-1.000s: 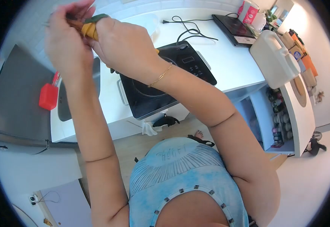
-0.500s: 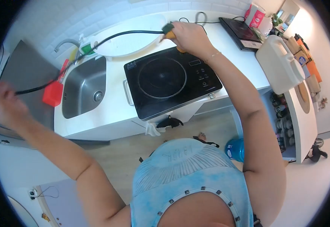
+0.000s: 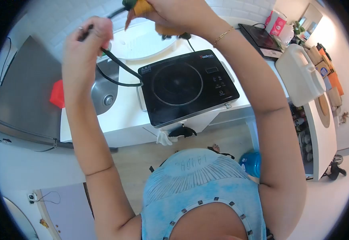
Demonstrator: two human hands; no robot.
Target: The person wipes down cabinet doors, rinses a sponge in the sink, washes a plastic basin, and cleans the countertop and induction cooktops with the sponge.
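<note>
My left hand (image 3: pixel 92 38) is closed round a black cable (image 3: pixel 120 66), above the sink's far edge. The cable hangs from it in a loop that reaches the left edge of the black cooktop (image 3: pixel 186 88). To the right and higher up, my right hand (image 3: pixel 174 16) is closed round a yellow and green bundle (image 3: pixel 142 8), which the frame's top edge partly cuts off. A stretch of cable runs from the bundle toward my left hand. The cooktop lies on the white counter (image 3: pixel 120 122) below both hands.
The steel sink (image 3: pixel 102 92) and a red container (image 3: pixel 57 94) are at the left. Behind the cooktop sits a white oval tray (image 3: pixel 142 44). At the right are a second black cooktop (image 3: pixel 260 38) and a large plastic jug (image 3: pixel 300 76). A blue bottle (image 3: pixel 250 164) stands on the floor.
My left hand has come back from the far left, closer to my right hand, so the stretched cable now hangs in a loop. My right hand has moved up and left with the bundle.
</note>
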